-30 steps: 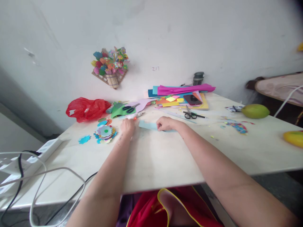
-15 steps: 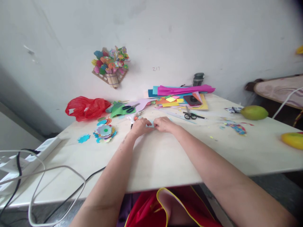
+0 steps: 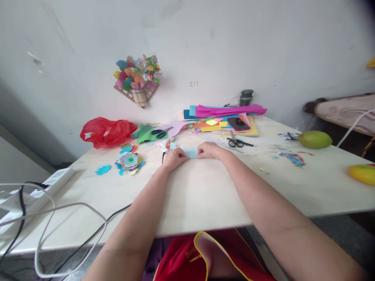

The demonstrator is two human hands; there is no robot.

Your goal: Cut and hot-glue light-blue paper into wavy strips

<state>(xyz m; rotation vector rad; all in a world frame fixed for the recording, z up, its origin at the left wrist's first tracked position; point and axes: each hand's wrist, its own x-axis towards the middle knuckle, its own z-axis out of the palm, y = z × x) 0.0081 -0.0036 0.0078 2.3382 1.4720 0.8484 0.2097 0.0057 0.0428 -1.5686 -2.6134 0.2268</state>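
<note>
Left hand (image 3: 175,157) and right hand (image 3: 208,150) at the table (image 3: 202,195), fingers clamped on a light-blue strip (image 3: 191,152), exact grip hard to make out

The light-blue rectangular paper strip (image 3: 191,152) looks smooth and matt. Under the strip, the off-white flat tabletop (image 3: 205,195) has a faint sheen. Left of the strip, the crumpled red plastic bag (image 3: 109,132) is wrinkled and glossy; right of it, the black-looped scissors (image 3: 235,143) combine plastic handles with metal blades.
</note>
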